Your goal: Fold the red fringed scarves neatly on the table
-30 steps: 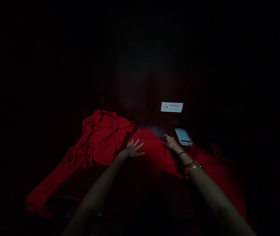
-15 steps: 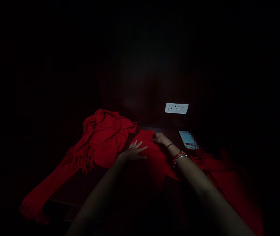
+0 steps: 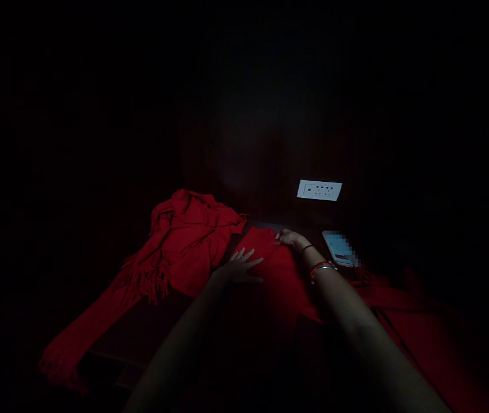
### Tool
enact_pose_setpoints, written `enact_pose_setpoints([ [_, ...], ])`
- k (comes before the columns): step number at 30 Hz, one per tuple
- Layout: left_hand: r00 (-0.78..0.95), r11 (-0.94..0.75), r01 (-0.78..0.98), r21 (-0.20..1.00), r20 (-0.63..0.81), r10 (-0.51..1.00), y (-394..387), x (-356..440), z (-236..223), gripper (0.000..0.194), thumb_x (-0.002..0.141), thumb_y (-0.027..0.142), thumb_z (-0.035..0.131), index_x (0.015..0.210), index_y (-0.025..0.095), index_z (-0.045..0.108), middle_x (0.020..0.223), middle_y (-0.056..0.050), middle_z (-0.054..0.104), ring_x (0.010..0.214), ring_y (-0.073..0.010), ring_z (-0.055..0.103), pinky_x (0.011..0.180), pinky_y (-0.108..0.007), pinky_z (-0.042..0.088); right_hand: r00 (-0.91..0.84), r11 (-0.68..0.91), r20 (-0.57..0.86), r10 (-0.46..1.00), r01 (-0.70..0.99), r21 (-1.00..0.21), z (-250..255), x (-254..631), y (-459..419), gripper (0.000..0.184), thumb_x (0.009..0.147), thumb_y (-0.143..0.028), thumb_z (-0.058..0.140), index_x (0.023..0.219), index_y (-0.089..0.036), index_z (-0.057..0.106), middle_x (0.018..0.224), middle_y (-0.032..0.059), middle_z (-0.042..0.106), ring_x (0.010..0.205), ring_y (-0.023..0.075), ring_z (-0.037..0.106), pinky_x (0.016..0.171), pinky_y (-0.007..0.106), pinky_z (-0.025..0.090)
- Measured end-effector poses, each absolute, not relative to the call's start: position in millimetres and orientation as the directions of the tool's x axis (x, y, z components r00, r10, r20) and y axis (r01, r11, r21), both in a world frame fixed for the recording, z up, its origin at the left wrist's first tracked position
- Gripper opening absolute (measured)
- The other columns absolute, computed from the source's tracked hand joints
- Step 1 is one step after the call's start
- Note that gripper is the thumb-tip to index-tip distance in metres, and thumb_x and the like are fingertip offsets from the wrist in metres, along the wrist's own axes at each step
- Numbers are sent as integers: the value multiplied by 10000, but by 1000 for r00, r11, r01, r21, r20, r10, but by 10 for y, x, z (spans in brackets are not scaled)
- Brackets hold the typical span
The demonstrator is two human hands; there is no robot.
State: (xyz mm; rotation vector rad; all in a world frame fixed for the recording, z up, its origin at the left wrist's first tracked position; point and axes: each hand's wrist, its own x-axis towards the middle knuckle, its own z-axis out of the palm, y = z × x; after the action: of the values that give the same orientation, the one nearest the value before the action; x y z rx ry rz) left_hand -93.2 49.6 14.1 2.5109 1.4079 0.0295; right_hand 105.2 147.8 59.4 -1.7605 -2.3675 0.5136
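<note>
A red scarf [image 3: 276,281] lies spread in front of me and trails off into shadow at the right. My left hand [image 3: 241,268] rests flat on it with fingers spread and a ring showing. At its far edge, my right hand [image 3: 288,237] pinches the fabric between thumb and bent fingers. Bracelets circle the right wrist. A second red scarf [image 3: 192,235] sits in a crumpled heap to the left, its fringed end hanging down toward the table's front edge.
Just right of my right hand lies a phone [image 3: 339,249] with its screen lit. A white socket plate [image 3: 319,190] is on the dark wall behind. Deep shadow hides most of the surroundings.
My right hand shifted left along the scarf's far edge, then settled with fingers pinched on the cloth. My left hand stays spread on it. The whole view has turned slightly left.
</note>
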Motion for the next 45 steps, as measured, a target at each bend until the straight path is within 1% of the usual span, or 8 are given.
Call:
enact_pose_setpoints([
  [4, 483, -445, 863, 239, -131, 866, 523, -946, 118, 855, 582, 766, 320, 1300, 351, 116, 1382, -11, -38, 1215, -350, -81, 955, -508, 43, -257, 237, -22, 966, 916, -324, 487, 1008, 1395, 305, 754, -137, 483, 1057, -116, 463, 959, 68, 564, 858, 151, 525, 718, 228, 401],
  [8, 434, -396, 888, 236, -142, 889, 526, -943, 114, 915, 549, 788, 315, 1309, 330, 90, 1380, -32, -53, 1205, -366, -98, 952, -508, 52, -250, 262, 78, 965, 929, -263, 351, 886, 1150, 352, 803, -147, 361, 1154, -166, 388, 1057, 121, 512, 946, 198, 495, 769, 303, 372],
  [13, 417, -376, 894, 245, -145, 897, 512, -921, 146, 897, 559, 782, 313, 1307, 337, 96, 1381, -17, -57, 1203, -366, -108, 951, -510, 56, -377, 403, 297, 878, 915, -32, 215, 880, 874, 401, 848, -243, 259, 1243, -203, 313, 1232, 128, 378, 1123, 226, 330, 876, 390, 290],
  [17, 415, -371, 896, 245, -164, 895, 511, -924, 167, 915, 562, 776, 324, 1313, 314, 82, 1380, -34, -51, 1214, -347, -86, 959, -492, 53, -478, 485, 120, 870, 874, -33, 124, 995, 837, 455, 849, -399, 222, 1273, -245, 279, 1330, 66, 277, 1205, 201, 221, 954, 439, 175],
  [23, 412, -381, 899, 217, -120, 903, 544, -948, 90, 922, 561, 772, 337, 1315, 298, 100, 1380, -42, -34, 1216, -342, -79, 966, -470, 52, -382, 381, -85, 920, 924, -29, 151, 1069, 692, 602, 789, -574, 160, 1312, -274, 154, 1386, 55, 97, 1245, 271, 23, 948, 529, 88],
  [29, 413, -385, 903, 191, -137, 900, 564, -975, 64, 927, 556, 781, 322, 1315, 309, 77, 1380, -34, -40, 1214, -346, -85, 962, -474, 78, -367, 361, -189, 911, 930, -66, 272, 1512, 219, 674, 749, -625, 199, 1310, -253, 167, 1384, 57, 93, 1241, 288, 25, 944, 551, 83],
  [38, 483, -480, 862, 164, 22, 875, 354, -633, 162, 696, 712, 673, 244, 1296, 299, 199, 1389, -20, -20, 1227, -325, -67, 962, -496, 45, -208, 204, -83, 975, 978, -49, 61, 2119, -276, 630, 757, -620, 179, 1303, -307, 168, 1384, 49, 105, 1235, 305, 65, 937, 545, 112],
  [45, 439, -433, 891, 136, -21, 898, 290, -345, 13, 637, 724, 666, 200, 1289, 377, 147, 1388, 16, 59, 1213, -384, -5, 909, -589, 42, -151, 146, 76, 986, 986, 76, 283, 2380, -364, 583, 782, -549, 254, 1275, -241, 299, 1340, 84, 255, 1223, 294, 150, 963, 484, 110],
])
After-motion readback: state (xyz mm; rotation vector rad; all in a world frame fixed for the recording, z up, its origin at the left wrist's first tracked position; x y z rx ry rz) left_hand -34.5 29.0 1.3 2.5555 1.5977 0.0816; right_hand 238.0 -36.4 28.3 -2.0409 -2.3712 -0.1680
